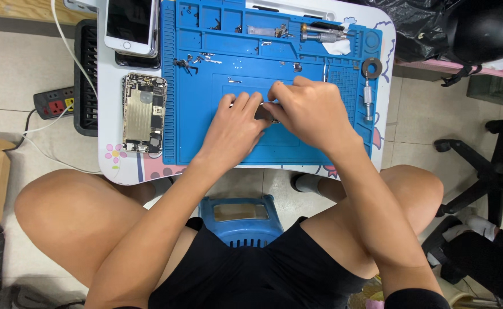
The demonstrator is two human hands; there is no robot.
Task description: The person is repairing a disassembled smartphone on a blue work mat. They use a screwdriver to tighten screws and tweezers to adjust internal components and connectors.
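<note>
Your left hand (235,127) and right hand (308,111) meet at mat (205,137) centre | fingers pinched together on a small part (264,113), mostly hidden, hard to identify | opened phone (144,113) at 9 o'clock | screwdriver (320,35) at 1 o'clock.

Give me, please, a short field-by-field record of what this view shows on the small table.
surface: white table with a blue mat on it
left hand: over the mat's middle, fingertips on a small part, mostly hidden
right hand: beside the left, fingers pinched at the same part
on mat: loose screws, a driver at the top edge
left of mat: opened phone; intact phone above it
floor: power strip, blue stool
</note>
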